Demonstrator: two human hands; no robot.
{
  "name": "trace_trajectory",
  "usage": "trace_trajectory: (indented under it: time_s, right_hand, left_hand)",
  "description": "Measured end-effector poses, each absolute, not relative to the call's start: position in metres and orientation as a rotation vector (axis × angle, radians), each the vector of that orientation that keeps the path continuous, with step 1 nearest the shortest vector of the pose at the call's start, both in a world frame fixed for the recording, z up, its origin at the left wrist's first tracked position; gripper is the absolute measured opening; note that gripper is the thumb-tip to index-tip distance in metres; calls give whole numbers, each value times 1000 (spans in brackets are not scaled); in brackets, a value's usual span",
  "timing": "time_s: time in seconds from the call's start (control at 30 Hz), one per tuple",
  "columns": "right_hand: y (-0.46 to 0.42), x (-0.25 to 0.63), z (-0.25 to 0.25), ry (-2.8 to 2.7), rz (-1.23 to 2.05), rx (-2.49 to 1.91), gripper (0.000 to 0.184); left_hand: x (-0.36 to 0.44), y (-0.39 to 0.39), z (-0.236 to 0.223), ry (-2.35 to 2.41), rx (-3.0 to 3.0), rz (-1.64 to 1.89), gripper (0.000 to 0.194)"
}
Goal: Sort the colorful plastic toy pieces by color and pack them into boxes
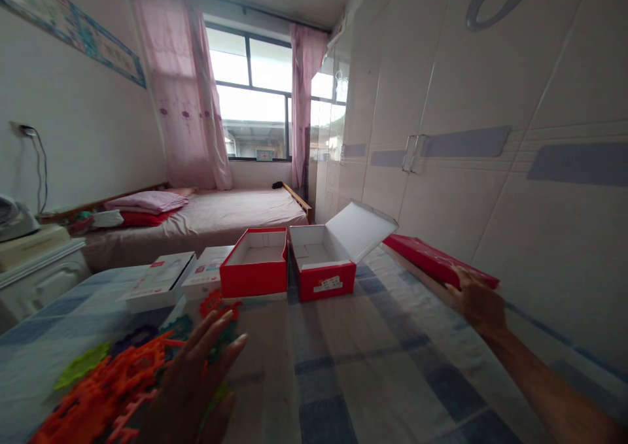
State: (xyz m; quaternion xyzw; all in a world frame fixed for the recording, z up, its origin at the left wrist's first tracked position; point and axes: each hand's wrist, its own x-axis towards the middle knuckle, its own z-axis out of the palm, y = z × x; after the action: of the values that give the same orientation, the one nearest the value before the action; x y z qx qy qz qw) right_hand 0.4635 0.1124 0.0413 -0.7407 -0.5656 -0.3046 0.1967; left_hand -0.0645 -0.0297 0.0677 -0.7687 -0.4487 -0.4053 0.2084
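At the right edge of the bed, my right hand [478, 303] grips the near end of a flat red box lid [436, 257], thumb below and fingers on top. My left hand [196, 378] hovers at the lower left with fingers stretched out and nothing in them. Beneath and beside it lies a pile of toothed plastic pieces [118, 372] in orange, green and dark colours, partly hidden by the hand. An open red box [255, 280] stands in the middle. Right of it is another red box [326, 284] with its white-lined flap raised.
Two white boxes, one flat [161, 277] and one beside it [206, 277], stand left of the red boxes. A checked blue-and-white sheet [363, 359] covers the near bed. A white wardrobe [451, 104] runs along the right. Another bed [235, 205] stands below the window.
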Motion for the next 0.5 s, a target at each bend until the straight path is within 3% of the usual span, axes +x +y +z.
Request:
trace_trajectory:
  time_s: [0.17, 0.37, 0.5]
  right_hand:
    - [95, 454, 72, -1508, -868, -2073, 40]
    - [98, 475, 135, -1155, -563, -2136, 43]
    - [97, 499, 152, -958, -457, -2176, 42]
  left_hand:
    - [-36, -32, 67, -1147, -2263, -1059, 44]
    - [-27, -33, 61, -1140, -2289, -1058, 43]
    - [-30, -28, 47, -1153, -2275, -1048, 41]
